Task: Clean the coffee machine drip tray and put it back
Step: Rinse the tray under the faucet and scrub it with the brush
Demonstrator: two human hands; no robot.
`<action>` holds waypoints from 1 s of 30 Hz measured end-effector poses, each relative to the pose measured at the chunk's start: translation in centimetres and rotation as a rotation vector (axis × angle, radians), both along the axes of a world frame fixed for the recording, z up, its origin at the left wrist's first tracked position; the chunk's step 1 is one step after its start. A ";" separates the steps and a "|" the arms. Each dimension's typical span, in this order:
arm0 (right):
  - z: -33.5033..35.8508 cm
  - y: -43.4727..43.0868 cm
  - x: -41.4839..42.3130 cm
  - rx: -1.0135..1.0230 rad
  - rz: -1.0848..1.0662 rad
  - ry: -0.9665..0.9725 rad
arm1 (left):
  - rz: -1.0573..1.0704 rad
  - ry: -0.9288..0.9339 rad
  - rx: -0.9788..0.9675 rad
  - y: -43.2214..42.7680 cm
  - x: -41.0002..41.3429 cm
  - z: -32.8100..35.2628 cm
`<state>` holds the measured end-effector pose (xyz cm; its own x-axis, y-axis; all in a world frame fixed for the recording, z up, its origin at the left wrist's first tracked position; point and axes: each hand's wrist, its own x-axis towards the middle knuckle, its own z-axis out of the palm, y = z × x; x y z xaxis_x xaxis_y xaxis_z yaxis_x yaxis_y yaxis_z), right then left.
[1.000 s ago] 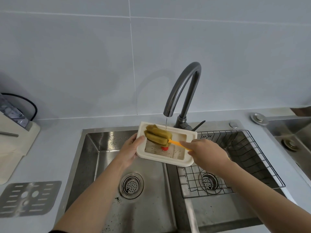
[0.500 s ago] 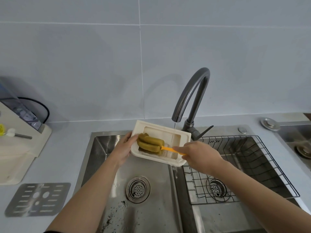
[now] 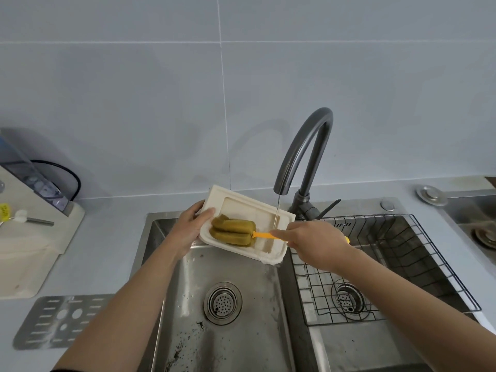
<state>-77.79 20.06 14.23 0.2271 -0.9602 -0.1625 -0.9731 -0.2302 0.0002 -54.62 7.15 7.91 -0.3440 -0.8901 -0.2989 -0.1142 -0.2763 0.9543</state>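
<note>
The cream drip tray [image 3: 236, 204] is held tilted over the left sink basin, under a thin stream of water from the dark tap [image 3: 303, 154]. My left hand [image 3: 188, 229] grips the tray's left edge, thumb on its rim. My right hand [image 3: 314, 244] grips the orange handle of a sponge brush [image 3: 232, 232], whose green-brown sponge head lies inside the tray near its left end. The tray's metal grate [image 3: 57, 320] lies flat on the counter at the lower left. The cream coffee machine [image 3: 29, 237] stands at the left edge.
The double steel sink [image 3: 222, 331] has dark grounds on the left basin floor near the drain [image 3: 222, 303]. A black wire rack [image 3: 389, 264] sits in the right basin. A second sink [image 3: 477, 226] shows at far right. A black cable [image 3: 69, 175] runs behind the machine.
The sponge head has slid leftward and lower inside the tray. The tray has tipped so its left end sits higher, and the water now falls on its right part.
</note>
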 end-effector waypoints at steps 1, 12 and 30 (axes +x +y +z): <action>0.0 0.0 -0.1 -0.001 -0.002 0.007 | 0.000 -0.013 -0.011 -0.1 0.2 0.1; -0.6 0.3 -1.4 -0.017 -0.022 0.049 | 0.025 -0.062 -0.067 -0.5 0.4 0.6; -2.6 2.4 -3.9 0.054 -0.108 0.091 | 0.122 -0.077 -0.030 0.5 0.7 -0.6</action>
<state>-81.70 22.46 11.62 0.1045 -0.9675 -0.2301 -0.9888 -0.1258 0.0802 -53.89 7.63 7.33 -0.2102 -0.9329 -0.2925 -0.1551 -0.2636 0.9521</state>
